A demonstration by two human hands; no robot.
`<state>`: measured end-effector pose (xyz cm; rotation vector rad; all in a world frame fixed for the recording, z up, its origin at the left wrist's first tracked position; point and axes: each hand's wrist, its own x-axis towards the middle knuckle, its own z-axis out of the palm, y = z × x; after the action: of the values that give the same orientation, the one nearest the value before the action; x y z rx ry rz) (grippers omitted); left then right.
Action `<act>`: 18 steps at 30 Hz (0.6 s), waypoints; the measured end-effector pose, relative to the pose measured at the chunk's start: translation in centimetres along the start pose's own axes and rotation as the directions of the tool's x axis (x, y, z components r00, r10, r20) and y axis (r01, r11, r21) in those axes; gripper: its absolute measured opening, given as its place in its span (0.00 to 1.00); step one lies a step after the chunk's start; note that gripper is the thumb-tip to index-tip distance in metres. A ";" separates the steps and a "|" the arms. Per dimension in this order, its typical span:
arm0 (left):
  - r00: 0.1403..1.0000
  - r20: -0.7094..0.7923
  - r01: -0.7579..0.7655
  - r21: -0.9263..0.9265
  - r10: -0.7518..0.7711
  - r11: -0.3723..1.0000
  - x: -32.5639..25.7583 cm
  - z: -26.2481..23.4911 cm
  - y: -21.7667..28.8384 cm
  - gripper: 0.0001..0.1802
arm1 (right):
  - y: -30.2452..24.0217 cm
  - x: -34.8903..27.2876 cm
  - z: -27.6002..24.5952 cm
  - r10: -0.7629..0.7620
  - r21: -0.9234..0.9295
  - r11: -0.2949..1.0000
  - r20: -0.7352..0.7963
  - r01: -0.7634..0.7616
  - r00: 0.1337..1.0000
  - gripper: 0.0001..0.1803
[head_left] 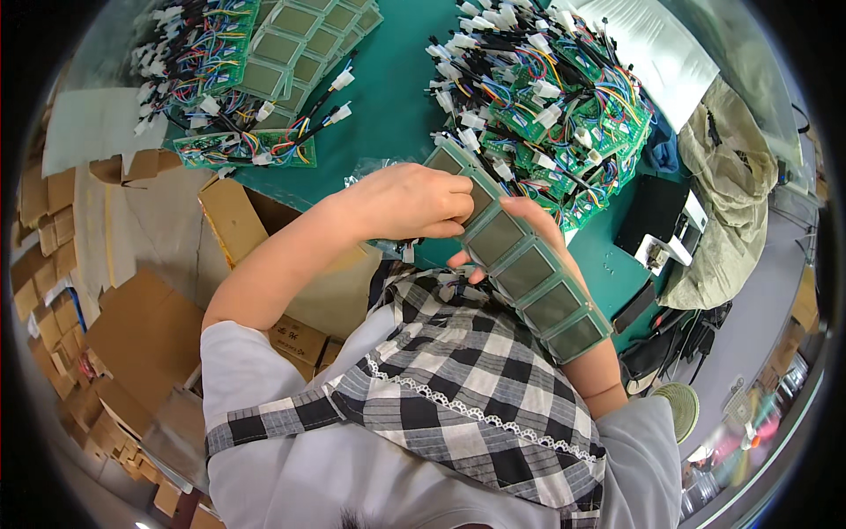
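Note:
A row of several green-framed display modules [527,269] lies stacked along my right forearm, from the wrist to near the elbow. My right hand [520,225] sits under the upper end of this row and supports it. My left hand [412,201] reaches across from the left, its fingers pinching the module at the top of the row [467,181]. Both hands hover over the near edge of a green table [397,97].
A heap of green circuit boards with coloured wires and white plugs [551,97] lies at the right. More display modules [300,44] and wired boards [242,145] lie at the upper left. Cardboard boxes [150,326] stand to the left. A black device [656,225] sits right.

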<state>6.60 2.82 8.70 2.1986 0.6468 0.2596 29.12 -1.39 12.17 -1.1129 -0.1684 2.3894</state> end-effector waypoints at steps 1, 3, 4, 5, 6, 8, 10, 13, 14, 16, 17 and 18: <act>1.000 0.003 -0.002 -0.001 0.002 1.000 0.0 0.0 0.0 0.09 | 0.0 0.0 0.0 -0.007 -0.002 1.000 0.000 0.007 1.000 0.30; 1.000 -0.001 -0.013 0.026 0.013 1.000 0.0 -0.1 0.0 0.10 | 0.2 0.0 -0.3 0.000 0.012 1.000 -0.011 0.001 1.000 0.30; 1.000 0.002 -0.016 0.025 0.015 1.000 0.0 -0.1 0.1 0.10 | 0.2 0.0 -0.4 0.007 0.025 1.000 -0.019 -0.007 1.000 0.29; 1.000 0.002 -0.013 0.030 0.013 0.999 0.0 -0.2 0.1 0.10 | 0.2 0.0 -0.4 0.006 0.027 1.000 -0.021 -0.005 1.000 0.29; 1.000 0.001 -0.010 0.035 0.010 0.999 0.0 -0.2 0.1 0.10 | 0.2 0.0 -0.3 0.008 0.023 1.000 -0.020 -0.007 1.000 0.29; 1.000 0.002 -0.017 0.034 0.017 0.999 0.1 -0.3 0.3 0.10 | 0.3 -0.1 -0.2 0.009 0.022 1.000 -0.021 -0.009 1.000 0.29; 1.000 -0.001 -0.021 0.034 0.021 0.999 0.1 -0.2 0.3 0.10 | 0.4 -0.2 -0.1 0.014 0.059 0.998 -0.015 -0.013 1.000 0.29; 0.997 -0.032 -0.071 0.048 0.072 0.996 0.2 -0.1 0.1 0.09 | 0.3 -0.4 0.1 0.002 0.039 0.999 -0.022 -0.001 1.000 0.29; 0.995 -0.044 -0.082 0.051 0.085 0.995 0.3 0.0 0.1 0.09 | 0.3 -0.4 0.2 0.003 0.040 0.999 -0.023 -0.002 1.000 0.29; 0.994 -0.055 -0.094 0.054 0.097 0.994 0.4 0.0 0.0 0.08 | 0.4 -0.6 0.4 -0.024 -0.002 1.000 -0.070 0.024 0.997 0.29; 0.994 -0.042 -0.095 0.053 0.097 0.994 0.4 0.1 -0.1 0.08 | 0.4 -0.5 0.3 -0.023 -0.001 1.000 -0.070 0.023 0.997 0.29; 0.995 -0.028 -0.098 0.051 0.099 0.994 0.4 0.2 -0.2 0.07 | 0.4 -0.4 0.2 -0.026 -0.014 1.000 -0.076 0.025 0.997 0.30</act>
<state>6.99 2.98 8.40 2.2811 0.5676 0.3322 29.03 -1.90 12.43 -1.1993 -0.1717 2.3223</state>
